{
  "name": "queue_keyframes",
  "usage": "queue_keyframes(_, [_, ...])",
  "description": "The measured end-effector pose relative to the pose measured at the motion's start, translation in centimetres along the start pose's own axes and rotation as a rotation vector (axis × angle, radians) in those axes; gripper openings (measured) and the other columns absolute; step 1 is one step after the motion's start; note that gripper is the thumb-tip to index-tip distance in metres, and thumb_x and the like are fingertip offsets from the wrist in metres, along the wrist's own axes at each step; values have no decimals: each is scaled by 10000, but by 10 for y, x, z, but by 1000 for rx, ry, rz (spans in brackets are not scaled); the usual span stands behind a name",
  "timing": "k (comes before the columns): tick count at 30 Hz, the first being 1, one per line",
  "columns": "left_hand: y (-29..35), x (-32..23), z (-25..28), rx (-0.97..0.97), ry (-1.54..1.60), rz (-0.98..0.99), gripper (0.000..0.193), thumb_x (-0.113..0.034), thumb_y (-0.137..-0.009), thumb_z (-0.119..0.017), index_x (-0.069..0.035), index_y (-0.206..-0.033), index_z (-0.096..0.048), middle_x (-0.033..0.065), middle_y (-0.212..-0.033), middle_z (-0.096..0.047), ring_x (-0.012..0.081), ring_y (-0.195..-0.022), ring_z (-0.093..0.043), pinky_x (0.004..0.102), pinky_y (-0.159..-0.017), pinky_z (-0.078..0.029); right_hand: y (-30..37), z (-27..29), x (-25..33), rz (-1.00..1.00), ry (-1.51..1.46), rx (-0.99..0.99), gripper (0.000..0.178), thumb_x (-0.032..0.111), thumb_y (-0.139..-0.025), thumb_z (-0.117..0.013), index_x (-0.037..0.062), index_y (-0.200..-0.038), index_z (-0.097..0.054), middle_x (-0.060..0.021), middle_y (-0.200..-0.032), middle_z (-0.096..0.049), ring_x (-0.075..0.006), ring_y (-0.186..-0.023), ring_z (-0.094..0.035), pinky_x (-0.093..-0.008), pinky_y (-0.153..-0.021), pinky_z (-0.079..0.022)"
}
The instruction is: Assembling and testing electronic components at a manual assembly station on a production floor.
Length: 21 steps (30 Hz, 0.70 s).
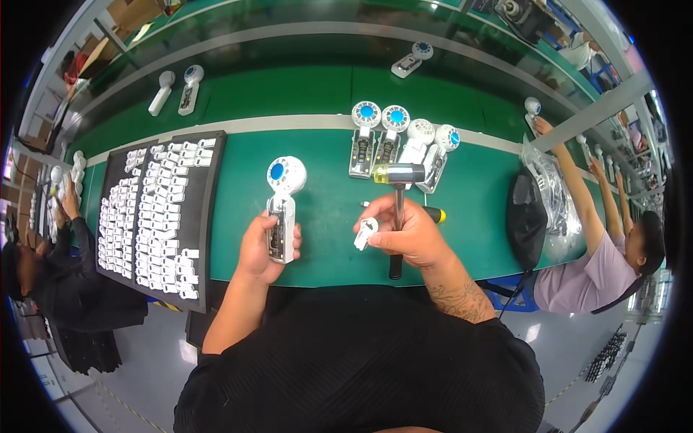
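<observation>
Head view: the left hand (263, 249) wraps its fingers and thumb round a white plastic handheld fan with a round blue-centred head (283, 206), held over the green tabletop (328, 263), its housing open and inner parts exposed. The right hand (415, 234) pinches a small white plastic piece (366, 232) between thumb and fingertips; a black-handled hammer with a clear yellowish face (399, 173) crosses that hand, though how firmly it is gripped I cannot tell. Work on this fan looks partway: the piece is apart from it. Beyond lie four similar white fans (363, 151), at least three uncovered. Many small white parts (162, 209) remain in the black tray (211, 216).
</observation>
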<state>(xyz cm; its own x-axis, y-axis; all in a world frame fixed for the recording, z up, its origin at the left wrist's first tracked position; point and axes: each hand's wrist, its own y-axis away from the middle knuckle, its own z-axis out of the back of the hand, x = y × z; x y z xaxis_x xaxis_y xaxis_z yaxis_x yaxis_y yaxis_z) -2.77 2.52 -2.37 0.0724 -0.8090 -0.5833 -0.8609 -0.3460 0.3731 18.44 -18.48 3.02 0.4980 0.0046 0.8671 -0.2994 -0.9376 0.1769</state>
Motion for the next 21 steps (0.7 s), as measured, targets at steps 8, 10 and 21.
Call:
queue_keyframes(8, [-19,3,-7,112,37,-15,388,-300,-916,-558,-83,-1238,-537,165,-943,-660,256,-775,-647,385,-617,-563,-1,-8,-3,53,65,-23,346,-73,-847,-740,2,-1153,-599,-122,-1031,-706,-46,-696,-603,-170,-501,-359])
queue_keyframes(10, [-20,6,-15,144,43,-24,410,-293,-919,-560,-80,-1268,-528,168,-975,-662,257,-796,-649,389,-620,-567,-3,-10,-6,64,63,-69,344,-70,-853,-738,5,-1158,-598,-111,-1026,-705,-40,-696,-608,-168,-507,-368])
queue_keyframes(21, [-5,4,-58,255,-428,-171,917,-9,-867,-594,-130,-1603,-61,144,-1393,-489,236,-1117,-635,376,-769,-591,-27,-45,-11,153,341,-267,357,29,-844,-807,5,-1154,-631,-35,-944,-700,9,-588,-489,-170,-508,-359])
